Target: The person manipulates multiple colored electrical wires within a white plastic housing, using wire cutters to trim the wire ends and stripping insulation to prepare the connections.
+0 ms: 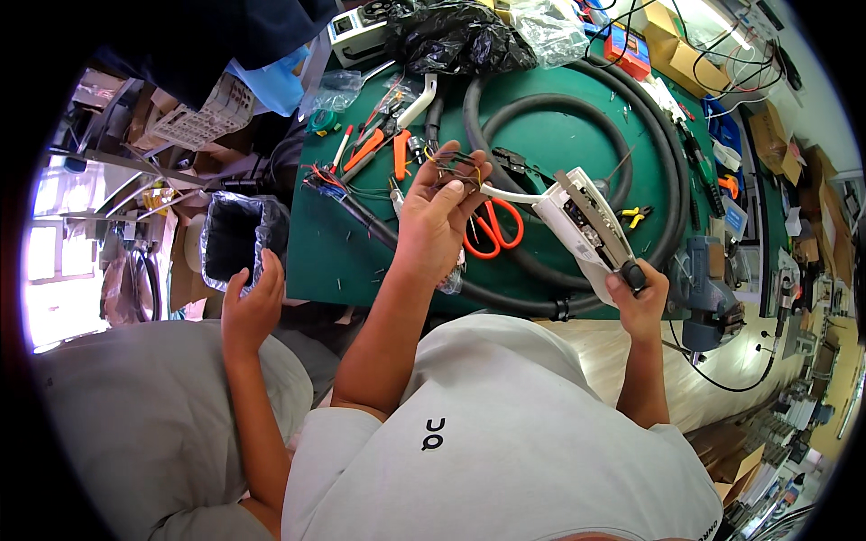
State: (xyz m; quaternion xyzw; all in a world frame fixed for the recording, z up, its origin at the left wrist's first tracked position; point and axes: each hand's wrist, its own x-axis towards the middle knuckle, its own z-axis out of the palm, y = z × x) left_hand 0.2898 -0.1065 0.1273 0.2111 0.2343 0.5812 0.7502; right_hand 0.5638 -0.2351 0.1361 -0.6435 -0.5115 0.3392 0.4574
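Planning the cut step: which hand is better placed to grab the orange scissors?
Left, probably. The left hand is right beside the orange scissors, though it holds a wire bundle. The right hand is farther off and grips the white device at its black end.

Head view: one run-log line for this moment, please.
left hand: holds wire bundle | right hand: grips white device by its black end | beneath: green mat, orange scissors | another person's hand by black bin
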